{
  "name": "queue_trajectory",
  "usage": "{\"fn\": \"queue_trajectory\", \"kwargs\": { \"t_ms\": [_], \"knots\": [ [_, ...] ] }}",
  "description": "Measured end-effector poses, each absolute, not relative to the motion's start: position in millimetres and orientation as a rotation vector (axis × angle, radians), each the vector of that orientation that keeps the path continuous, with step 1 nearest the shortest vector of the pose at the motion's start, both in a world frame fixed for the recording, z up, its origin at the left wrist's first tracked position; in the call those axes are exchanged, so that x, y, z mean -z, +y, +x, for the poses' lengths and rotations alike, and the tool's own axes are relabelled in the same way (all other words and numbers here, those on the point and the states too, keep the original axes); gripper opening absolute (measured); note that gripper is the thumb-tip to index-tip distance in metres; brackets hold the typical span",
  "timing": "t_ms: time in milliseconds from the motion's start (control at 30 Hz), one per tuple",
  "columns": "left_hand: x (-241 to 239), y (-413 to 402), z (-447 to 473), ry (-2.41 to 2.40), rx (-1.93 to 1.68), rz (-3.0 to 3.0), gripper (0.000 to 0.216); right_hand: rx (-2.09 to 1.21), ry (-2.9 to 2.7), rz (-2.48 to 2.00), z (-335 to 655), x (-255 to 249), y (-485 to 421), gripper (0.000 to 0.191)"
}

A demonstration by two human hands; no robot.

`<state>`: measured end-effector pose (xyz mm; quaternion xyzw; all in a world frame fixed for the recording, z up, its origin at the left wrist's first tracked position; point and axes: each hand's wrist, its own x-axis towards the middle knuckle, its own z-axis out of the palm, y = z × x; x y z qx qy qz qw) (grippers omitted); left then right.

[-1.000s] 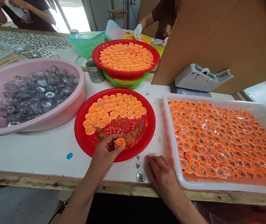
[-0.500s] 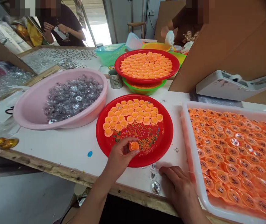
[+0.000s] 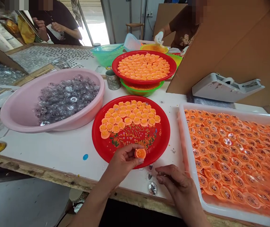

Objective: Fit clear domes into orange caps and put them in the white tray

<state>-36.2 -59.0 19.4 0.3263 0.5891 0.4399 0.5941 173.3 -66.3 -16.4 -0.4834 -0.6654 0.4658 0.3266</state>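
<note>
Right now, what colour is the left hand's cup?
The cup is orange, best in the head view.

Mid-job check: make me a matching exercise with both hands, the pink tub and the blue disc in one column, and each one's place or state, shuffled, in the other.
1. Left hand
2. Right hand
3. Pink tub
4. Blue disc

A. Lying on the bare white tabletop
B. Gripping a small orange cup over the red tray
C. Holding a heap of clear, shiny pieces
D. Beside the few clear discs near the table's edge

Pairs: 1-B, 2-D, 3-C, 4-A
</note>
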Motion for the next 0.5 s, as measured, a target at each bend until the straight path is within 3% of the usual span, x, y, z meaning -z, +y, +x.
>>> {"fn": "queue_trajectory", "kwargs": {
  "t_ms": [100, 167, 267, 400, 500],
  "knots": [
    [-23.5, -60.6, -34.6, 1.292, -1.01, 0.66, 0.035, -1.453, -1.474, -1.271, 170.2, 6.7, -58.3, 0.023],
    [-25.2, -61.3, -35.0, 1.284, -1.004, 0.621, 0.033, -1.516, -1.357, -1.269, 169.4, 2.3, -53.9, 0.016],
    [-27.9, -61.8, -33.9, 1.26, -0.952, 0.659, 0.031, -1.489, -1.501, -1.196, 169.4, -3.4, -47.7, 0.003],
    [-32.4, -62.0, -27.4, 1.207, -0.841, 0.741, 0.036, -1.472, -1.714, -1.121, 168.7, -11.4, -39.8, 0.018],
    [-32.9, -62.9, -24.1, 1.134, -0.821, 0.727, 0.038, -1.473, -1.754, -1.126, 167.4, -16.1, -33.9, 0.014]
  ]
}}
